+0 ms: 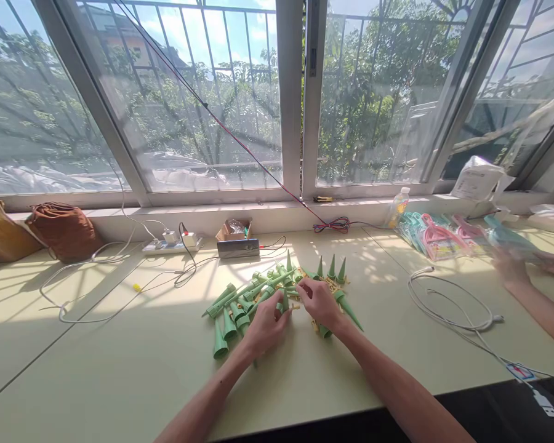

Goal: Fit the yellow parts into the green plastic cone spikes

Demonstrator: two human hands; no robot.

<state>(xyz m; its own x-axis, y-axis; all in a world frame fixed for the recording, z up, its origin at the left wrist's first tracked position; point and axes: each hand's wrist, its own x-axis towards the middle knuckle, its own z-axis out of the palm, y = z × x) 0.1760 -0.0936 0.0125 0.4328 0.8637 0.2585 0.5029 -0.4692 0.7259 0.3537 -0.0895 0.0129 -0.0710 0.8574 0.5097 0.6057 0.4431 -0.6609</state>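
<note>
My left hand (268, 321) is closed around a small green plastic cone (285, 300), its tip pointing up. A small yellow piece (295, 307) shows beside the thumb. Just to the right, my right hand (322, 303) has its fingertips pinched together; whatever is between them is too small to make out. Under and left of my hands lies a pile of green cones (220, 346) with long green sticks among them. Several cones (341, 271) stand upright behind my right hand, among small yellow parts. Another green cone (349, 311) lies by my right wrist.
A phone (238, 248) leans on a small cardboard box (240, 227). Left of it are a power strip (172, 246) and trailing cables. On the right lie a coiled white cable (443, 324), a bottle (398, 208) and bagged pink and teal items (443, 239). A co-worker's blurred hands (512, 267) handle one there.
</note>
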